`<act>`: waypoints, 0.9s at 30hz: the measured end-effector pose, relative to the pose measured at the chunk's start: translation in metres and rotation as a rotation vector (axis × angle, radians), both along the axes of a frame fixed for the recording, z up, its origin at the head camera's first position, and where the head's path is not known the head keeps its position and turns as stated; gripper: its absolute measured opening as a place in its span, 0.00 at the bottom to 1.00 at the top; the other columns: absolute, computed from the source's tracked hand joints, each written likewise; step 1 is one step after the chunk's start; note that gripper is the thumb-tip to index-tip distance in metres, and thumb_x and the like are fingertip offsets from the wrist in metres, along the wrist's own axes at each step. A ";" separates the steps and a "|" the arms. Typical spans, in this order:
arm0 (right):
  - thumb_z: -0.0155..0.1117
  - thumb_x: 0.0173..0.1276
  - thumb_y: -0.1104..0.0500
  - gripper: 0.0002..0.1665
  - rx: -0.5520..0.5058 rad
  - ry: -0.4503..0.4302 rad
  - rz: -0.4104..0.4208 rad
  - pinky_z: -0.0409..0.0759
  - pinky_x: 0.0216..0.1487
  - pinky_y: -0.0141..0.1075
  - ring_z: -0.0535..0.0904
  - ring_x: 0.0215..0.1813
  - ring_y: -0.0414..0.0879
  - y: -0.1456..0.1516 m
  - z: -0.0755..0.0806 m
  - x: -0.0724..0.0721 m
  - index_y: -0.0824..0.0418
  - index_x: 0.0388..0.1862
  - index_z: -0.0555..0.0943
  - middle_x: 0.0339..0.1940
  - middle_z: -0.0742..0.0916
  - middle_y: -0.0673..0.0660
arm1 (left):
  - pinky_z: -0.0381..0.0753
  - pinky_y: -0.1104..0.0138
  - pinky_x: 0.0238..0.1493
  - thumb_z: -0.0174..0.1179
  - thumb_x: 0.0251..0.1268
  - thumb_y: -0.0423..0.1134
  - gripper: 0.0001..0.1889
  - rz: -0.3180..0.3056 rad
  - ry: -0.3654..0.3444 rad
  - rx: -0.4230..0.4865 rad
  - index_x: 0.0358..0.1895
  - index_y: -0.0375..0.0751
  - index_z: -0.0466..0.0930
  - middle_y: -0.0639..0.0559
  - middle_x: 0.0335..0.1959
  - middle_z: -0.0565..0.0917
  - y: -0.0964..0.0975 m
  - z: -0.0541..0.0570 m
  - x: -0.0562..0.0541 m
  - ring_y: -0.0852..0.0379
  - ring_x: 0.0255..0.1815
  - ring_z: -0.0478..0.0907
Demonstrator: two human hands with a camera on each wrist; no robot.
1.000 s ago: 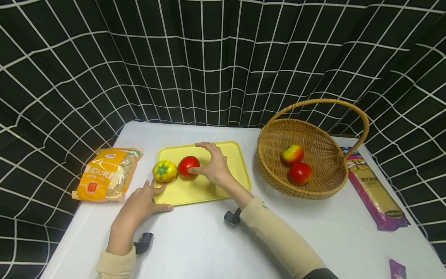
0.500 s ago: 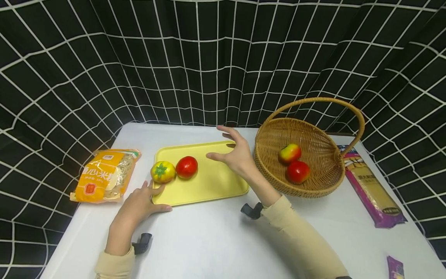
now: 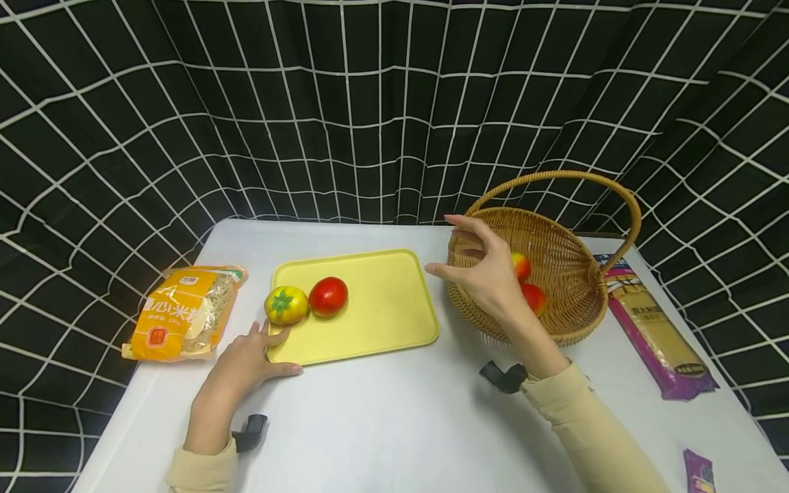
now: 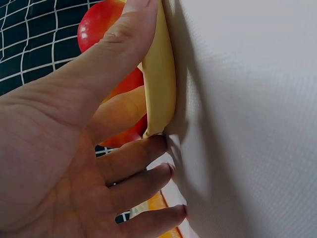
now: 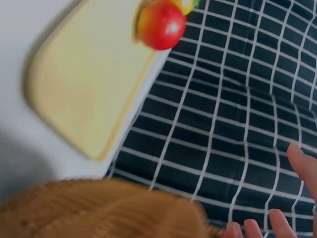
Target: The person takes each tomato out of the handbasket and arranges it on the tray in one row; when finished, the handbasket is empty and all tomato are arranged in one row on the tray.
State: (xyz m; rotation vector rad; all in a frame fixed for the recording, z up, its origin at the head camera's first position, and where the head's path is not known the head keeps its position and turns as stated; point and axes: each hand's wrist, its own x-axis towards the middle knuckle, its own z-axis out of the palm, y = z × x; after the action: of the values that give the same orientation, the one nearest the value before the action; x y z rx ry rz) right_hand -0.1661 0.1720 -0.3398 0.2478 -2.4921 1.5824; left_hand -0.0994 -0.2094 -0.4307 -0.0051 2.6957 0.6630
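Observation:
At the near left corner of the yellow tray (image 3: pixel 382 308), my left hand (image 3: pixel 242 364) holds the edge. Its thumb lies along the front side, and its index finger reaches over the rim in the left wrist view. A yellow fruit with a green star-shaped top (image 3: pixel 286 305) sits in the tray beside a round red fruit (image 3: pixel 329 296). Over the left side of the wicker basket (image 3: pixel 573 274) is my right hand (image 3: pixel 490 277), thumb and fingers spread apart with nothing between them. Partly hidden behind it in the basket are a red-and-yellow fruit (image 3: pixel 521 266) and a red fruit (image 3: pixel 535 299).
An orange food bag (image 3: pixel 185 313) lies left of the tray. Right of the basket is a long purple-and-gold packet (image 3: pixel 659 332), with a small purple packet (image 3: pixel 699 471) near the front right. The basket's tall handle (image 3: pixel 557 175) arches up; a black gridded cloth (image 3: pixel 382 116) hangs behind.
My right hand has left the red fruit in the tray and moved right, fingers apart, to the basket's left side. My left hand has stayed at the tray corner.

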 end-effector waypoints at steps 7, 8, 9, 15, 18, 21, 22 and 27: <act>0.85 0.58 0.61 0.44 0.015 -0.021 -0.061 0.80 0.67 0.41 0.79 0.70 0.57 0.034 -0.006 0.003 0.58 0.73 0.77 0.69 0.83 0.61 | 0.65 0.25 0.71 0.77 0.55 0.64 0.49 0.006 -0.005 -0.002 0.78 0.44 0.71 0.17 0.80 0.54 0.000 -0.002 -0.001 0.13 0.76 0.58; 0.85 0.58 0.60 0.44 0.032 -0.028 -0.075 0.80 0.65 0.38 0.79 0.70 0.56 0.040 -0.005 0.003 0.58 0.74 0.77 0.70 0.83 0.60 | 0.65 0.25 0.71 0.77 0.55 0.64 0.49 0.006 -0.005 -0.004 0.78 0.45 0.71 0.17 0.80 0.54 0.000 -0.003 -0.001 0.13 0.76 0.58; 0.85 0.59 0.58 0.45 0.053 -0.039 -0.092 0.79 0.64 0.36 0.79 0.71 0.56 0.045 -0.004 0.003 0.56 0.74 0.76 0.71 0.82 0.60 | 0.65 0.25 0.71 0.77 0.55 0.64 0.49 0.006 -0.004 -0.007 0.78 0.45 0.71 0.17 0.80 0.54 0.000 -0.003 -0.001 0.13 0.76 0.58; 0.86 0.59 0.53 0.49 0.154 -0.098 -0.141 0.76 0.71 0.50 0.75 0.74 0.60 0.073 0.000 -0.004 0.55 0.78 0.74 0.75 0.79 0.61 | 0.64 0.24 0.71 0.77 0.55 0.65 0.50 0.003 -0.002 -0.006 0.78 0.45 0.71 0.17 0.80 0.54 -0.001 -0.004 -0.002 0.13 0.76 0.58; 0.86 0.59 0.51 0.49 0.216 -0.110 -0.134 0.78 0.68 0.53 0.76 0.72 0.63 0.084 0.003 -0.010 0.56 0.77 0.74 0.76 0.78 0.63 | 0.65 0.24 0.71 0.77 0.55 0.65 0.50 0.006 -0.002 -0.002 0.78 0.45 0.71 0.17 0.80 0.54 -0.002 -0.004 -0.002 0.13 0.76 0.58; 0.85 0.60 0.49 0.47 0.290 -0.128 -0.116 0.80 0.65 0.53 0.76 0.71 0.63 0.095 0.007 -0.014 0.55 0.76 0.75 0.76 0.77 0.62 | 0.65 0.24 0.70 0.77 0.54 0.65 0.50 0.006 -0.006 -0.002 0.78 0.45 0.71 0.17 0.80 0.54 -0.002 -0.004 -0.002 0.13 0.76 0.58; 0.85 0.60 0.49 0.47 0.311 -0.135 -0.107 0.80 0.65 0.54 0.76 0.71 0.64 0.098 0.008 -0.016 0.55 0.76 0.75 0.77 0.77 0.62 | 0.65 0.24 0.70 0.77 0.54 0.65 0.50 0.006 -0.007 -0.003 0.78 0.45 0.71 0.17 0.80 0.54 -0.002 -0.004 -0.003 0.13 0.76 0.58; 0.85 0.60 0.52 0.48 0.424 -0.200 -0.051 0.76 0.68 0.65 0.73 0.72 0.69 0.112 0.008 -0.025 0.60 0.77 0.73 0.76 0.75 0.70 | 0.65 0.24 0.70 0.77 0.54 0.65 0.50 0.009 -0.004 0.003 0.78 0.45 0.72 0.17 0.80 0.54 -0.001 -0.004 -0.002 0.13 0.76 0.58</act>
State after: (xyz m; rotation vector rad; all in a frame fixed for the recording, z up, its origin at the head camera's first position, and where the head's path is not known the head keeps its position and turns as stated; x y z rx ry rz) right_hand -0.1908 0.2839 -0.3313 0.0815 -2.9446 1.0911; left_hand -0.1018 -0.2107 -0.4347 -0.0185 2.6923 0.6688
